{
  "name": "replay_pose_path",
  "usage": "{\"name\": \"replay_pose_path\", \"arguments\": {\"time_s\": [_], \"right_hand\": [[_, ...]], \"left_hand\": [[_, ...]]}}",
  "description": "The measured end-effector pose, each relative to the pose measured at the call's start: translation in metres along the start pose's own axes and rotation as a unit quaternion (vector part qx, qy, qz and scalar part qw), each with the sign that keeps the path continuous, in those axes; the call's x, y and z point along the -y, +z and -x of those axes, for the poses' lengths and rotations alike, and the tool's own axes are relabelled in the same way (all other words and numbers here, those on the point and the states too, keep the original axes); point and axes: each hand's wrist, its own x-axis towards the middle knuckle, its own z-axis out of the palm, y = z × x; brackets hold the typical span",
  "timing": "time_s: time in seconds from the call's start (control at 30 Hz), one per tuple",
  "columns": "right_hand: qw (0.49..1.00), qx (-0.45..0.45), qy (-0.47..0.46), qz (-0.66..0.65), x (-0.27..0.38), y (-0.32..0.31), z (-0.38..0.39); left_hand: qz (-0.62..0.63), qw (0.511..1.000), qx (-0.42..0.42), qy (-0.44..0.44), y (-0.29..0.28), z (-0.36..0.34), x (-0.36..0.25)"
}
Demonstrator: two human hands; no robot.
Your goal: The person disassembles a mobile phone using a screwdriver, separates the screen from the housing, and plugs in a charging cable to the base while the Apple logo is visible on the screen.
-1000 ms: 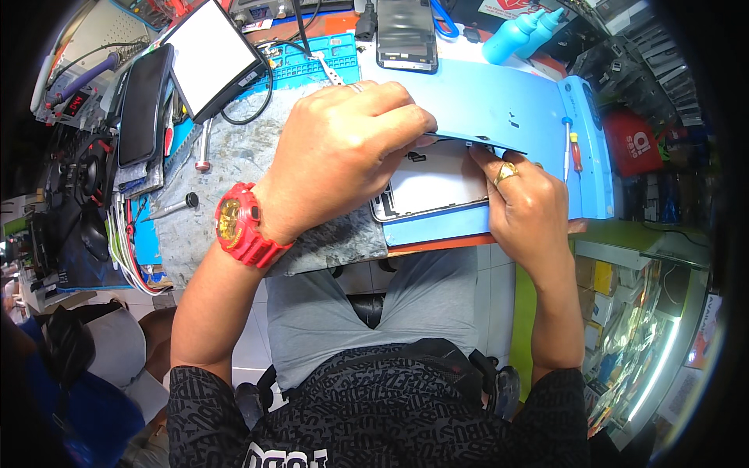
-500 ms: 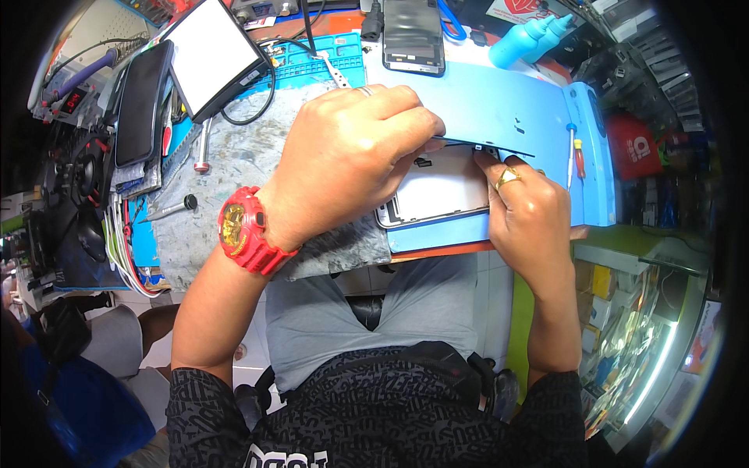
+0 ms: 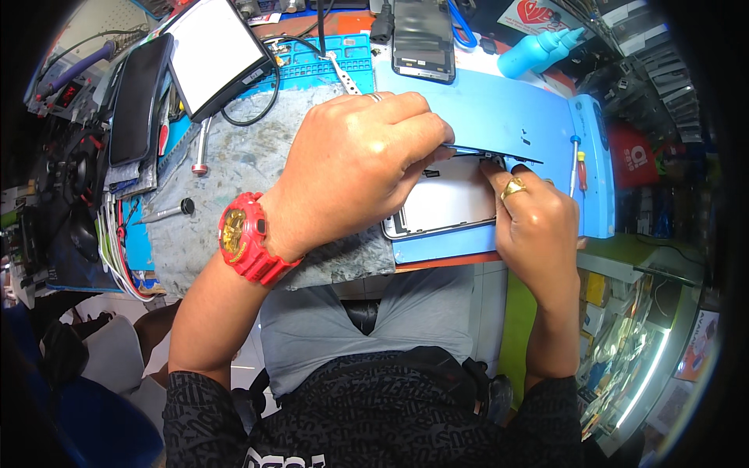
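Clock centred on the open phone [image 3: 452,207], 12 = away from the person. Phone lies on the flat blue machine [image 3: 488,109], near edge of the worktop [image 3: 452,263], pale inside facing up. Thin panel [image 3: 503,155] sits tilted up over its 12 o'clock edge, seen almost edge-on.

Left hand [image 3: 374,152] at 10-11: fingers bunched, pinching the panel's left end; fingertips partly hidden. Right hand [image 3: 537,218] at 3: thumb and index bent in under the panel at the phone's 1-2 o'clock corner. Can't tell if they're pinching anything.

In the way: left hand blocks the phone's 10-11 corner, right hand covers the 3 o'clock end, panel hides what's along the far edge.

Around: second phone [image 3: 424,43] at 12, blue bottles [image 3: 530,56] at 1, two slim screwdrivers [image 3: 582,170] between 2 and 3 on the machine. Tweezers [image 3: 342,74] at 11, just past left knuckles. White light panel [image 3: 217,56] at 10, black phone [image 3: 140,101] between 9 and 10. Pen-like tool [image 3: 165,212] at 9 on the stained grey mat [image 3: 211,242], white cables [image 3: 115,242] beyond it.
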Motion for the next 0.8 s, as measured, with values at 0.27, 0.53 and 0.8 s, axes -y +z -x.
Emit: {"name": "replay_pose_path", "arguments": {"time_s": [0.27,0.53,0.8], "right_hand": [[1.0,-0.005,-0.024,0.017,0.001,0.0,-0.007],[0.999,0.028,-0.02,-0.003,-0.009,-0.003,-0.01],[0.999,-0.007,-0.02,-0.044,-0.013,0.002,0.001]], "left_hand": [[-0.007,1.0,0.003,0.001,0.002,0.001,0.0],[0.052,0.998,-0.021,-0.041,0.005,0.001,-0.001],[0.096,0.991,-0.018,-0.089,0.006,0.001,-0.002]]}}
